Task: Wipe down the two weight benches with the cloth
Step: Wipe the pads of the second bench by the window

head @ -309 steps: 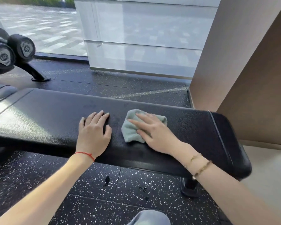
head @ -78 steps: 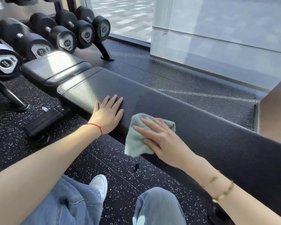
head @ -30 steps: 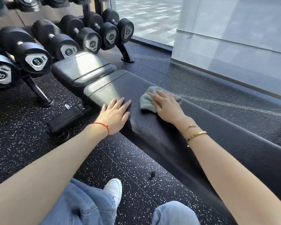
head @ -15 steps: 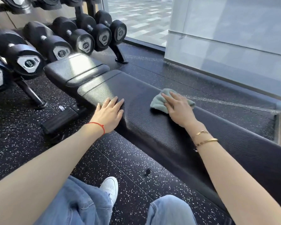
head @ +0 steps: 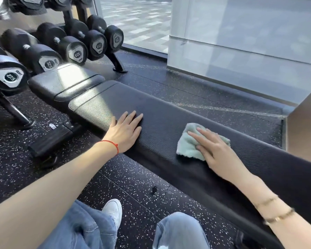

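Since half a second ago the cloth has slid from the far edge of the bench toward the near edge, further right along the pad. It lies crumpled, pale green, flat on the black padding, with the right hand pressing it down, fingers spread, not gripping. The left hand rests palm-down and empty on the pad, well apart from the cloth, a red string at its wrist. Dumbbells sit racked behind; their numbers are perhaps too blurred to read.
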Motion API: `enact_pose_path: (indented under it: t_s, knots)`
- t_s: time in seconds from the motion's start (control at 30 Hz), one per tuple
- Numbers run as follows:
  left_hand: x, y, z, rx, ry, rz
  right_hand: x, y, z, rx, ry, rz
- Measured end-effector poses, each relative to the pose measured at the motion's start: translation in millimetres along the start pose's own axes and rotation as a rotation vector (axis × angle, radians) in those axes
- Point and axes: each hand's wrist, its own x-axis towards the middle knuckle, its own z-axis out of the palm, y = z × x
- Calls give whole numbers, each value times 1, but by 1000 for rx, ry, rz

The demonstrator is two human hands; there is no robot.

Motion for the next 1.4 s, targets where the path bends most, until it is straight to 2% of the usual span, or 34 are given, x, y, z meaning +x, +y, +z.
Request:
enact_pose_path:
  t_s: [0.07,0.13,0.23,0.33,0.4,0.57,0.67,0.77,0.87,0.93,1.03,1.17,1.4]
  knots:
    - [1,4,1,2,-2,-1,36,14,5,-30,30,116]
    - [2,7,1,-6,-8,-16,65,12,17,-40,35,155]
    - [4,10,4,-14,-3,-38,67,-16,38,-15,-18,23]
    - [5,9,7,-8,11,-40,19,-40,35,-1,-71,-167]
    - [5,8,8,-9,16,-38,-15,-40,21,14,-93,-212]
    - [3,6,10,-18,23,-17,-41,3,-13,43,-37,-40]
    - [1,7,11,-10,39,-24,5,26,-9,-11,21,117]
    - [-1,9,10,13,24,-44,56,17,10,-40,19,163]
    - [-1,13,8,34,13,-60,67,-20,32,-24,-48,22]
    - [-5,14,6,35,20,-71,47,-41,41,-10,-91,-127]
    - [-19,5,3,33,35,-83,14,-45,39,11,-98,-215]
    - [-35,-18,-10,99,7,-116,13,-38,37,53,-62,-168]
    - [-32,-59,-23,97,13,-212,99,-46,59,-18,-46,41]
